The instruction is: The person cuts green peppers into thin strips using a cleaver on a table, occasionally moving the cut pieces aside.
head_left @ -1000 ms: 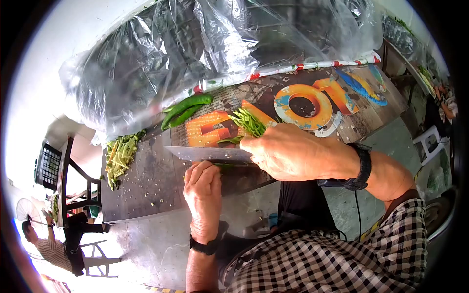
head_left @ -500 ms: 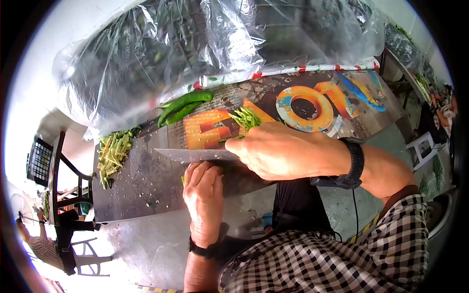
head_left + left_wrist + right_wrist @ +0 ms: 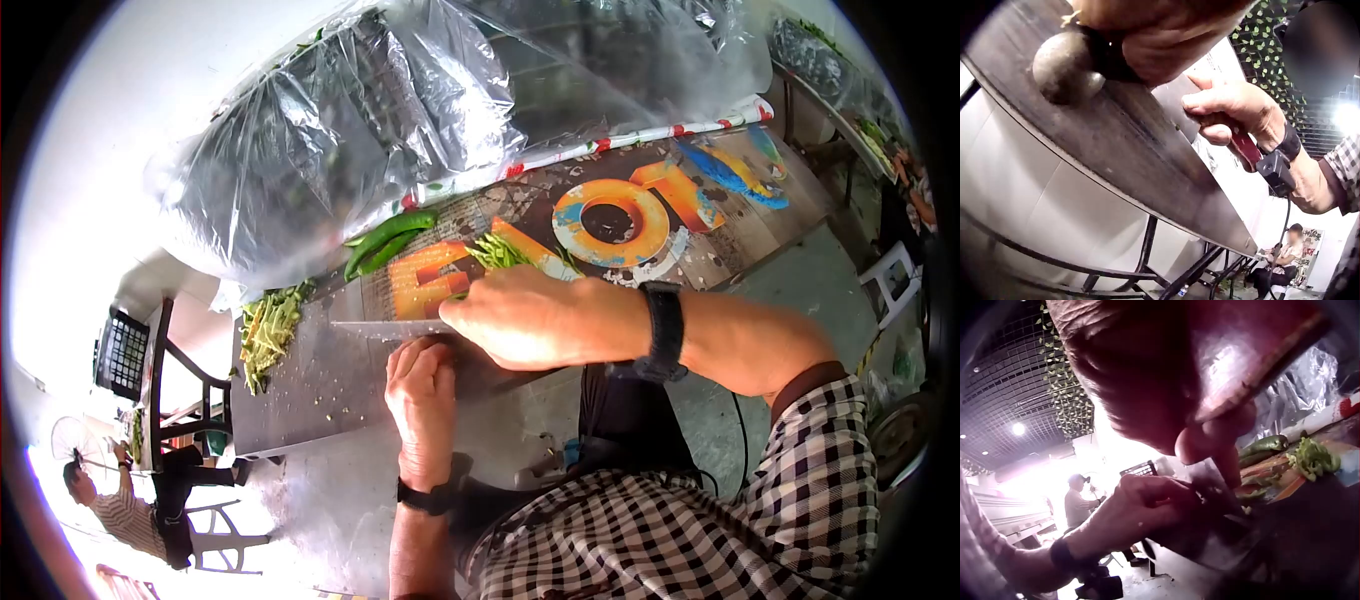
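Note:
My right hand (image 3: 525, 315) grips a kitchen knife by its reddish handle (image 3: 1244, 147). The knife's broad blade (image 3: 385, 329) points left, right beside the fingers of my left hand (image 3: 420, 395). Those fingers are curled down at the table over a green pepper, almost wholly hidden beneath them. A rounded greyish end (image 3: 1063, 65) shows beside the left hand in the left wrist view. Thin green strips (image 3: 497, 252) lie heaped just beyond the right hand. Two whole green peppers (image 3: 390, 240) rest farther back on the table.
A pile of pale green and yellowish scraps (image 3: 268, 335) lies at the left end of the printed table (image 3: 330, 400). Clear plastic sheeting (image 3: 340, 150) covers a bulky load along the back. Another person (image 3: 130, 510) sits at the far left near a black crate (image 3: 122, 352).
The knife and my right hand have shifted left, closer over the left hand. The left hand keeps its place at the table. The head view has swung slightly.

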`<action>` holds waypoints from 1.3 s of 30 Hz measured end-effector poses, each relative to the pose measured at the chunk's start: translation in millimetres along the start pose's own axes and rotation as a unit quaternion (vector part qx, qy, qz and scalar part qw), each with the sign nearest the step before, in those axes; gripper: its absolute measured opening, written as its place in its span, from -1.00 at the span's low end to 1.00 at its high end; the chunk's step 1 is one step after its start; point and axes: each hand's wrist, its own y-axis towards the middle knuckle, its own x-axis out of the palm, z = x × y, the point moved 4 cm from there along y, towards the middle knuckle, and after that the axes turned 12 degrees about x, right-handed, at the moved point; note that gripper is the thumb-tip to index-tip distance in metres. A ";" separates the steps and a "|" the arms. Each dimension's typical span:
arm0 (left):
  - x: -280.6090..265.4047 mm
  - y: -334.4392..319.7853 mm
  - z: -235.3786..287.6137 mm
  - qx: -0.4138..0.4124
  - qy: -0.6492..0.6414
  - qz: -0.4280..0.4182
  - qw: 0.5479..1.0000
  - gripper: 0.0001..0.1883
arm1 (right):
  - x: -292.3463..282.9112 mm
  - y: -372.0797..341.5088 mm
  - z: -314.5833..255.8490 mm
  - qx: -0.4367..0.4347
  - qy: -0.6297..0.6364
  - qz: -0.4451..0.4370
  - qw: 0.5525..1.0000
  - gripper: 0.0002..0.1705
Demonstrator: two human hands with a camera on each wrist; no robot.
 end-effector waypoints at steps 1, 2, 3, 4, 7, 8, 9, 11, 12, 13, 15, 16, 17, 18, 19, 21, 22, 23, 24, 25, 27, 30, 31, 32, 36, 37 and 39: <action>-0.1 0.7 0.7 0.000 0.000 0.001 1.000 -0.86 | 0.3 5.1 -1.4 0.005 -0.011 -0.020 1.000 -0.89; -0.3 2.8 1.4 0.002 0.000 0.004 1.000 -0.86 | 5.9 11.8 -1.0 0.006 -0.025 -0.026 0.999 -0.89; 0.2 5.3 2.0 0.003 -0.003 0.009 1.000 -0.86 | 4.5 13.5 -7.2 -0.021 0.015 0.053 0.998 -0.90; -0.4 4.4 2.5 0.003 -0.007 0.010 1.000 -0.86 | 8.1 13.4 -5.7 -0.008 0.020 0.035 0.999 -0.91; -0.9 0.5 1.4 0.008 -0.003 0.017 1.000 -0.86 | 6.2 3.5 3.0 -0.002 0.031 0.028 0.999 -0.93; -1.6 0.4 3.1 0.008 0.001 0.021 1.000 -0.86 | 3.4 -1.9 9.4 0.011 0.015 0.014 1.000 -0.93; -1.2 0.7 4.2 0.009 0.004 0.026 1.000 -0.86 | 1.5 -8.3 19.2 0.004 0.047 0.014 0.999 -0.91; -1.1 0.7 4.2 0.018 0.002 0.036 0.999 -0.86 | -10.9 -19.7 28.3 0.072 0.075 -0.027 0.994 -0.89; -1.7 0.4 4.1 0.021 0.006 0.034 0.999 -0.86 | -12.5 -23.6 33.9 0.090 0.070 -0.011 0.993 -0.88; -1.7 1.0 4.0 0.025 0.010 0.033 0.999 -0.85 | -13.7 -26.8 40.4 0.108 0.063 0.007 0.992 -0.88; -1.0 -0.7 2.0 0.025 0.006 0.038 0.999 -0.85 | -21.3 -32.5 49.0 0.137 0.064 0.035 0.988 -0.89; 0.3 -0.3 0.8 0.024 0.003 0.041 0.999 -0.85 | -27.0 -35.1 51.3 0.147 0.071 0.044 0.986 -0.88; 1.0 1.8 0.6 0.023 0.001 0.046 0.999 -0.85 | -31.7 -36.6 54.5 0.157 0.078 0.051 0.983 -0.86; 0.3 2.4 1.6 0.019 -0.001 0.049 0.999 -0.85 | -33.9 -37.7 59.7 0.187 0.096 0.060 0.976 -0.85; -0.3 1.0 2.4 0.014 -0.003 0.049 0.999 -0.85 | -37.2 -38.9 61.0 0.191 0.093 0.070 0.975 -0.84; 0.3 -1.8 1.0 -0.002 -0.015 0.033 0.999 -0.85 | -46.8 -41.4 59.2 0.199 0.092 0.094 0.971 -0.83; 0.4 -0.7 -0.1 0.000 -0.014 0.028 1.000 -0.86 | -42.3 -39.6 62.7 0.166 0.081 0.123 0.975 -0.84; 0.9 1.0 -1.2 0.001 -0.012 0.025 1.000 -0.86 | -43.0 -39.0 60.0 0.166 0.091 0.107 0.976 -0.85; 1.1 4.6 -1.0 0.006 -0.014 0.025 1.000 -0.86 | -45.4 -38.7 52.0 0.166 0.102 0.089 0.977 -0.85; 0.7 7.9 0.1 0.009 -0.015 0.021 1.000 -0.86 | -43.0 -37.6 46.5 0.166 0.117 0.068 0.977 -0.85; 0.4 4.6 1.3 0.016 -0.001 0.020 1.000 -0.86 | -33.6 -34.8 38.1 0.135 0.113 0.061 0.983 -0.87; -1.0 4.2 5.8 0.054 0.090 0.034 0.994 -0.83 | -27.0 -32.1 27.0 0.103 0.102 0.049 0.988 -0.88; -1.3 3.0 5.3 0.042 0.086 0.028 0.995 -0.83 | -25.2 -31.3 25.2 0.096 0.101 0.050 0.989 -0.89; -1.2 1.7 4.5 0.029 0.082 0.022 0.996 -0.83 | -23.7 -31.2 22.8 0.089 0.101 0.049 0.990 -0.90; -1.0 0.3 -0.2 0.011 0.057 0.025 0.998 -0.84 | -20.7 -32.7 16.8 0.092 0.092 0.036 0.991 -0.90; -0.4 0.1 -0.9 0.010 0.050 0.029 0.998 -0.84 | -20.4 -33.9 15.1 0.095 0.091 0.033 0.991 -0.90; 0.5 -1.2 -1.6 0.008 0.046 0.035 0.998 -0.84 | -20.6 -35.1 12.3 0.099 0.098 0.023 0.990 -0.90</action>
